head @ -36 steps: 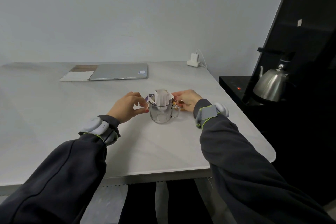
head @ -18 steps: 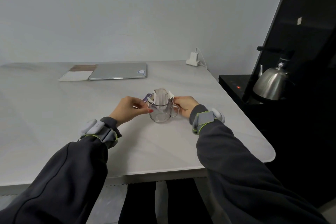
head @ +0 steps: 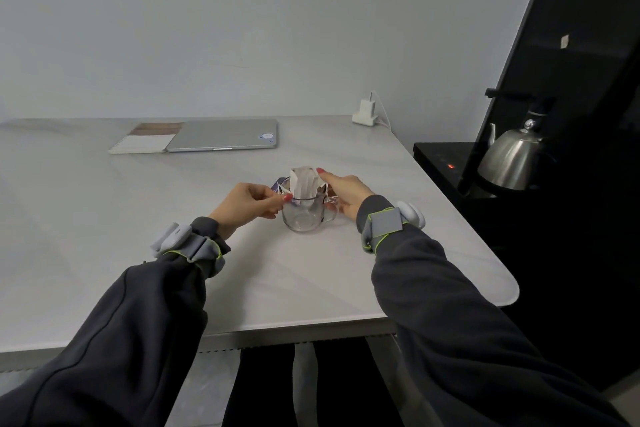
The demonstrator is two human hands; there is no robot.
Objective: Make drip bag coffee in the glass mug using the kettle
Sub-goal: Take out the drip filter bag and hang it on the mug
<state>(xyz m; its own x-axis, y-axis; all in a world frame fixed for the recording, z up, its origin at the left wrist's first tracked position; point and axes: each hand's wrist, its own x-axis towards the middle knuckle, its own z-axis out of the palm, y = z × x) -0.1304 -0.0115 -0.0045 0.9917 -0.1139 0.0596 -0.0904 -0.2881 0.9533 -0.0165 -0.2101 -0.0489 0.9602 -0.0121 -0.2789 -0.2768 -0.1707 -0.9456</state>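
A clear glass mug stands on the white table, its handle pointing right. A white drip bag sits upright in the mug's mouth, its paper ears spread over the rim. My left hand pinches the left ear at the rim between thumb and fingers. My right hand is at the mug's right side, its forefinger stretched up against the bag's top right corner. The steel kettle stands on a black stand to the right, off the table.
A closed silver laptop and a notebook lie at the back of the table. A white charger sits at the back right edge. A black counter with a red light flanks the table's right edge.
My right hand has lifted from the mug's handle side, its forefinger now reaching to the bag's top. The left hand stays pinched at the left ear. The bag stands a little higher.
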